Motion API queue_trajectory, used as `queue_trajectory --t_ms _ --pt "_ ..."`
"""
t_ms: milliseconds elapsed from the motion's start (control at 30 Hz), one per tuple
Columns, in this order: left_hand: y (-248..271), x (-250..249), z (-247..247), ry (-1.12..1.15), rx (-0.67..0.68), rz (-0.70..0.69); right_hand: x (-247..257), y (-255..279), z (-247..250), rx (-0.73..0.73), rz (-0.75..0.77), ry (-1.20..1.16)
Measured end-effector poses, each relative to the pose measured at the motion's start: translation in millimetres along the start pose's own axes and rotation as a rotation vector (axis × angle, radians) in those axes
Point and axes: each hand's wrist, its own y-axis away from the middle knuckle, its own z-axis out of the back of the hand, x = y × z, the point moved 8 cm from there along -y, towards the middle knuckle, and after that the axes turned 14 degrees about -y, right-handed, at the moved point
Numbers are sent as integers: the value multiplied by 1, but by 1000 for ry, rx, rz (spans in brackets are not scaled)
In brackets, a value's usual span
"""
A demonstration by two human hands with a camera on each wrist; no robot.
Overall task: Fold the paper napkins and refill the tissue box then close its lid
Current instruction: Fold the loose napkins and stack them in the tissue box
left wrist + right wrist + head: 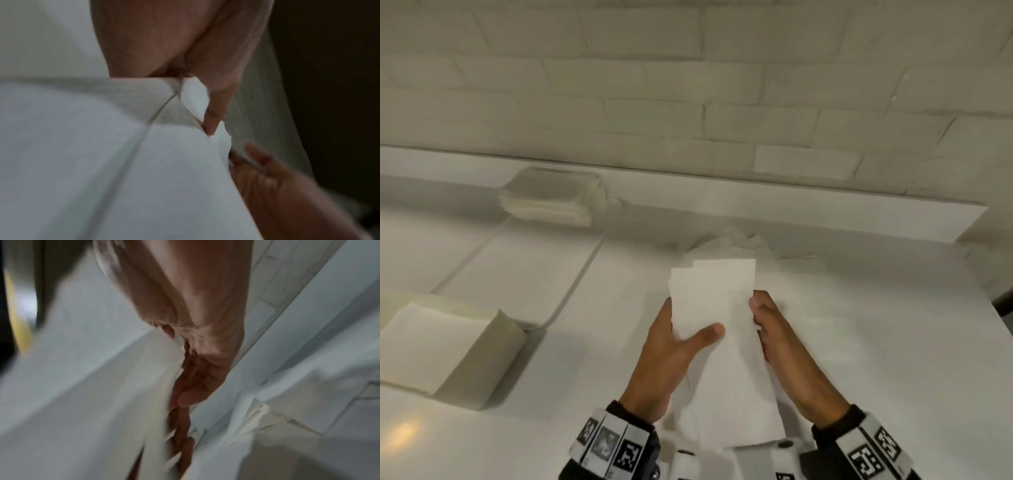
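Paper napkins (717, 318) held upright between left hand (666, 359) and right hand (780, 346).

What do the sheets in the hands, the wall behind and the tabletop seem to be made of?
Held napkins: thin matte white paper, likely tissue, with offset layered top edges, gripped by the left hand and right hand.
Wall: brick painted off-white; staggered joints show.
Table: smooth white surface with a faint sheen; laminate or painted board, I cannot tell.
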Motion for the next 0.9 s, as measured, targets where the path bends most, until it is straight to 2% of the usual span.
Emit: queue_trajectory --t_ms 67,133,233,300,367,400,500,567,633,700,833,900 --pt "5 6 21 -86 -101 2 -9 -4 -20 16 4 64" --pt "7 20 37 4 -103 97 -17 -9 -35 -6 -8 106" --pt "11 42 46 253 96 285 -36 -17 -48 -60 -56 183" --pt "13 48 55 242 173 306 -43 -21 -58 -111 -65 238" --pt "10 44 67 141 185 254 -44 -25 -70 -126 -41 253" --pt "7 35 75 47 152 179 -40 -28 -77 -126 -14 259" --pt "4 -24 102 -261 -78 -166 0 -33 -107 -36 192 213" --pt "15 -67 109 -304 -159 -394 34 -29 -120 -1 360 163" --pt "24 -82 114 -316 -215 -506 52 -23 -125 31 466 150" --pt "22 -62 115 -379 -215 -470 37 -25 -122 58 430 210" --pt "10 -2 99 -575 -77 -230 -26 -29 -107 38 179 349" --pt "11 -14 94 -577 -105 -260 -14 -27 -107 -8 255 397"
